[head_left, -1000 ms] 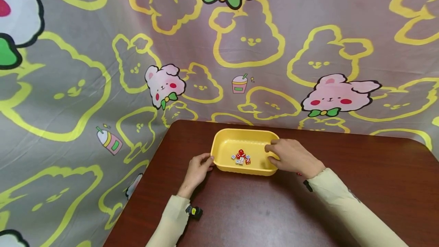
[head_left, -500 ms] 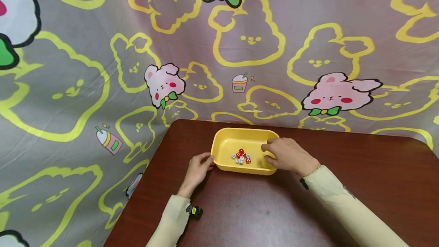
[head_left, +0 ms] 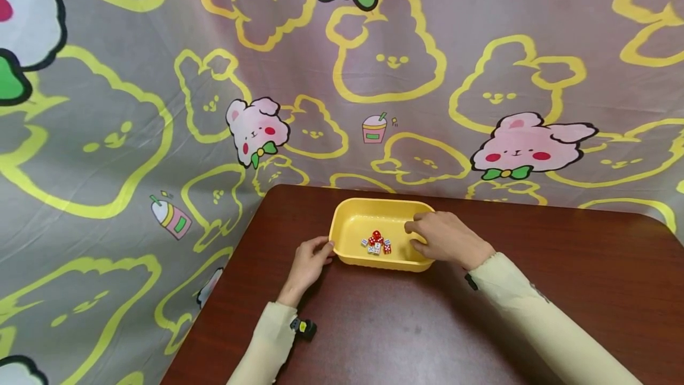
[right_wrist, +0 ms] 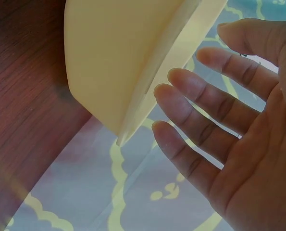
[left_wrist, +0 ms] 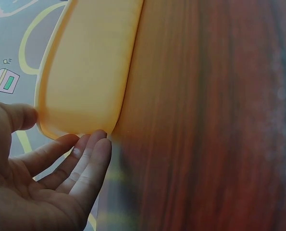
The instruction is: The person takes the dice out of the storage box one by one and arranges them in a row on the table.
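Note:
A yellow tray (head_left: 350,261) sits on the table with several small red dice (head_left: 376,234) and white dice (head_left: 377,248) grouped near the middle of its floor. At the tray's left end my left hand (head_left: 310,260) touches the rim. The left wrist view shows its thumb (left_wrist: 25,117) at the rim and its fairly straight fingers (left_wrist: 92,168) against the end wall. Over the tray's right end reaches my right hand (head_left: 449,237), fingers parted. Nothing is held in its palm in the right wrist view, where its loosely bent fingers (right_wrist: 200,130) stand beside the tray's rim.
The dark reddish-brown table (head_left: 374,325) extends toward me and to the right. Behind it and on the left hangs a grey cloth (head_left: 310,171) printed with yellow outlines and pink rabbits. A small black camera (head_left: 304,328) is strapped on the left wrist.
My right hand has shifted slightly left, further over the tray. A small red thing visible beside the right wrist a second ago is now out of sight. Left hand, tray and dice stay put.

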A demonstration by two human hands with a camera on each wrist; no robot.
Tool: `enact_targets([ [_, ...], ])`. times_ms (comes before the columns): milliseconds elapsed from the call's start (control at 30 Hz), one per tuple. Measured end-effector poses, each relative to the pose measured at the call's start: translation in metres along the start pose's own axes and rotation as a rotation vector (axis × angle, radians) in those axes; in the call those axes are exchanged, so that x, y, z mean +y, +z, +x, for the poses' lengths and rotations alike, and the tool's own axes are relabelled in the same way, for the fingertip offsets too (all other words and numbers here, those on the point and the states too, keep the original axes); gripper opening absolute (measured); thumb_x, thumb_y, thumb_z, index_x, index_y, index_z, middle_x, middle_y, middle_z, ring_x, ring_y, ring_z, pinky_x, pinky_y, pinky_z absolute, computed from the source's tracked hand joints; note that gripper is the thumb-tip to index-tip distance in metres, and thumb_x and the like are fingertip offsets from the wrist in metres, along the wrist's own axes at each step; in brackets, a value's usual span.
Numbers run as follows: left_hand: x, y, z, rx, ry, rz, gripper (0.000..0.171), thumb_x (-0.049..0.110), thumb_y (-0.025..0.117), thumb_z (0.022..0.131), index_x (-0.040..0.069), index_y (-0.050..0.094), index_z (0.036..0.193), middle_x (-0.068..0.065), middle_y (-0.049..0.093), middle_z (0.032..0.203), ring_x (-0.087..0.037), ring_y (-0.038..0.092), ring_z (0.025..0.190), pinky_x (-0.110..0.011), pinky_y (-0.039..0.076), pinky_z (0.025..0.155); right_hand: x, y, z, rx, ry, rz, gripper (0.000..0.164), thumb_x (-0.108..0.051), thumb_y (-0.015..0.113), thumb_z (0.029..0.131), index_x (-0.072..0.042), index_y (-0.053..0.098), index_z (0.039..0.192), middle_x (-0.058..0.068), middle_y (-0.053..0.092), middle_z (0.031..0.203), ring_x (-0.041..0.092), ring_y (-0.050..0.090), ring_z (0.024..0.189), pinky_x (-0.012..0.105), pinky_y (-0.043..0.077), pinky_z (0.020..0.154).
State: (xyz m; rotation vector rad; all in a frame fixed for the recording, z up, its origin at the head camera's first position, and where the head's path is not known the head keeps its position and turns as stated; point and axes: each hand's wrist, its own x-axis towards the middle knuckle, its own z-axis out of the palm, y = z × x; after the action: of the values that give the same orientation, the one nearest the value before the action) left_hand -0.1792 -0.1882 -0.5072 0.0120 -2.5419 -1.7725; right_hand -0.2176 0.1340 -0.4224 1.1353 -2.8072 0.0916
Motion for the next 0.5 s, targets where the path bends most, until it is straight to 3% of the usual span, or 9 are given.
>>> enact_targets([
  [500, 0.0006, 0.0003, 0.0001, 0.000, -0.007, 0.011, 0.035, 0.018, 0.060, 0.105, -0.007, 0.068, 0.129, -0.026, 0.074, 0.121, -0.031, 0.076, 0.102, -0.035, 0.068, 0.085, -0.0017, -0.0018, 0.0092, -0.009, -0.019, -0.021, 0.015, -0.026, 0.078, 0.089, -0.017, 0.073, 0.099, -0.003, 0.055, 0.074, 0.013, 0.045, 0.064, 0.026, 0.037, 0.054],
])
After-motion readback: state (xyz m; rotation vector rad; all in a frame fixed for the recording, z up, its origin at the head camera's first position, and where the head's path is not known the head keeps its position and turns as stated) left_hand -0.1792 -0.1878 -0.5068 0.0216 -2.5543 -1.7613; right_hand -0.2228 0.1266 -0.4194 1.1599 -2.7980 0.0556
